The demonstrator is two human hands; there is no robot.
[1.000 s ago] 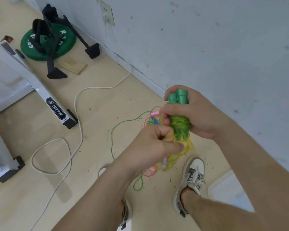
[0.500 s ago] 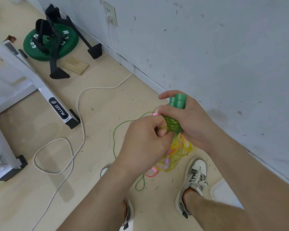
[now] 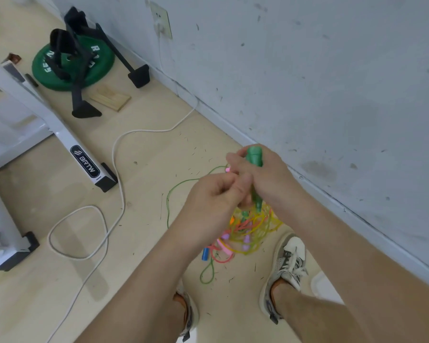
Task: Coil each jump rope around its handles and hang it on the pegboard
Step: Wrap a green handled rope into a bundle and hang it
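Since a second ago the left grip (image 3: 216,201) has swung up from beneath the wound bundle to its left side, so the coils are now mostly hidden behind its knuckles. The green handles (image 3: 254,157) have turned more edge-on. The right grip (image 3: 270,179) is clenched around those handles, which it holds together and nearly upright, caps up and tips pointing down at the floor (image 3: 146,243). The left grip is curled tight, thumb against fingers, touching the handles' left side. It seems to pinch the green cord (image 3: 168,204), though the strand inside it is hidden. The loose cord trails away down-left and loops over the floor near the wall (image 3: 332,95), beside a tangle of other ropes (image 3: 253,231). Winding looks unfinished: the next turn must cross the handles' long axis, and the left grip is nearer the slack. No pegboard shows.
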